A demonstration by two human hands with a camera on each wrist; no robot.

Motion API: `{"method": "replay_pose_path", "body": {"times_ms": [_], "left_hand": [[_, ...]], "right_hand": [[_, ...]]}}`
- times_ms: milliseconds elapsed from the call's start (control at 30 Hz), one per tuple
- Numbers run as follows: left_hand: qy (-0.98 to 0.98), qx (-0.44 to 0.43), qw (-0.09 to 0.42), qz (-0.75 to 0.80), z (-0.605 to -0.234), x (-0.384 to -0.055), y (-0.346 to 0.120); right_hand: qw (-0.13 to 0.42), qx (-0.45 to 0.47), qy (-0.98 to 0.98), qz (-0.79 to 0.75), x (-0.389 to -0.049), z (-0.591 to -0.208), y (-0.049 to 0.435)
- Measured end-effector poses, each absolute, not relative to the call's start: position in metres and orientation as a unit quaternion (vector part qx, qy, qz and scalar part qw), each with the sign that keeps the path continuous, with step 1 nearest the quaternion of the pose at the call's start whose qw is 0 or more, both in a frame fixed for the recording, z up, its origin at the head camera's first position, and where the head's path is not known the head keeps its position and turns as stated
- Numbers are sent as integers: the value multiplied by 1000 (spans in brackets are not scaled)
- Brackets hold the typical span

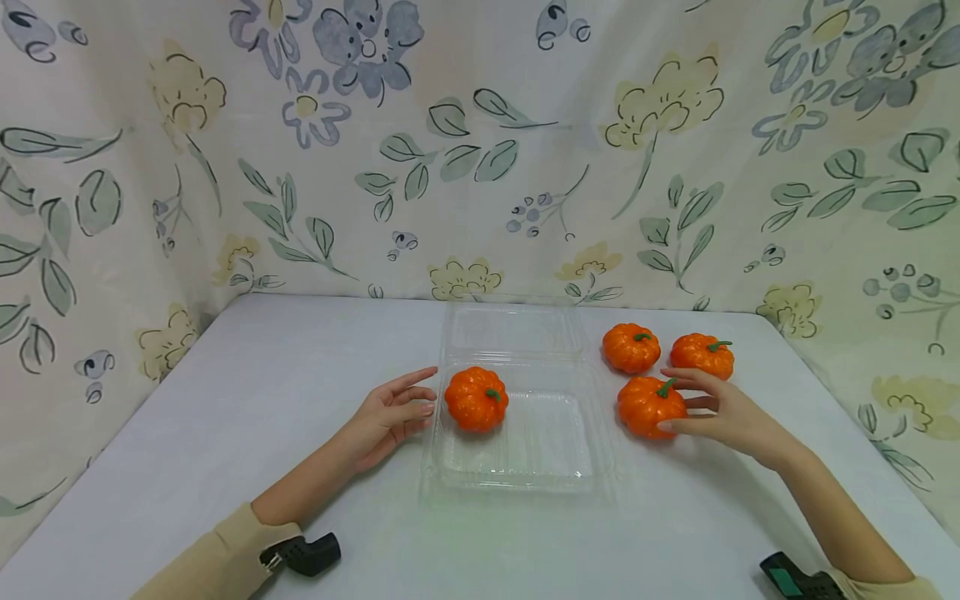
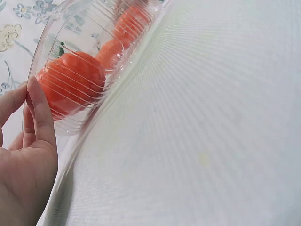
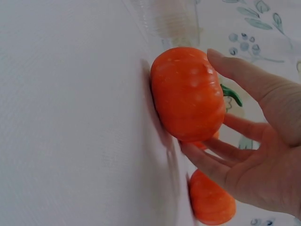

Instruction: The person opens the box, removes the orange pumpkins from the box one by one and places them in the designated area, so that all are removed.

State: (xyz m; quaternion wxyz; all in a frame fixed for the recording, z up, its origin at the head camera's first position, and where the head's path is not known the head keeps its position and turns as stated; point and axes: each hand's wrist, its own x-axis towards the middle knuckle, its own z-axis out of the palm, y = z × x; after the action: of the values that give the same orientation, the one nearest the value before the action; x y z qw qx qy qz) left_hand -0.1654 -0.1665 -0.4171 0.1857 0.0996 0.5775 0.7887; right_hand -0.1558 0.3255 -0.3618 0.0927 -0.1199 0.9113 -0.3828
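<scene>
In the head view a clear plastic clamshell container sits on the table with its lid folded open toward the back. One small orange toy pumpkin with a green stem lies at the left of its base. My left hand is beside the container's left edge; in the left wrist view its extended fingertips touch the clear rim. On the right, my right hand grips another pumpkin, thumb on one side and fingers on the other. The right wrist view shows this pumpkin close to the tabletop.
Behind the right hand stand two more orange pumpkins, one near the container's right side and one farther right, partly covered by the fingers. The white table is backed by a flowered curtain. Both wrists wear black devices.
</scene>
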Motion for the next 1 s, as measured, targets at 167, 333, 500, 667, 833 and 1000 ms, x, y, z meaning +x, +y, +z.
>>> {"method": "replay_pose_path", "body": {"times_ms": [167, 333, 500, 667, 833, 1000], "left_hand": [[577, 100, 185, 789, -417, -165, -167], [577, 101, 184, 790, -417, -165, -166], [576, 101, 185, 790, -416, -165, -166], [576, 100, 186, 790, -416, -165, -166], [580, 97, 185, 787, -416, -165, -167], [581, 98, 185, 786, -416, -164, -166]], "right_hand": [[88, -125, 909, -388, -155, -357, 330], [77, -137, 905, -395, -154, -351, 332], [71, -135, 908, -389, -154, -347, 333], [61, -118, 916, -379, -152, -342, 331], [43, -104, 922, -370, -150, -337, 328], [32, -94, 922, -374, -147, -333, 325]]}}
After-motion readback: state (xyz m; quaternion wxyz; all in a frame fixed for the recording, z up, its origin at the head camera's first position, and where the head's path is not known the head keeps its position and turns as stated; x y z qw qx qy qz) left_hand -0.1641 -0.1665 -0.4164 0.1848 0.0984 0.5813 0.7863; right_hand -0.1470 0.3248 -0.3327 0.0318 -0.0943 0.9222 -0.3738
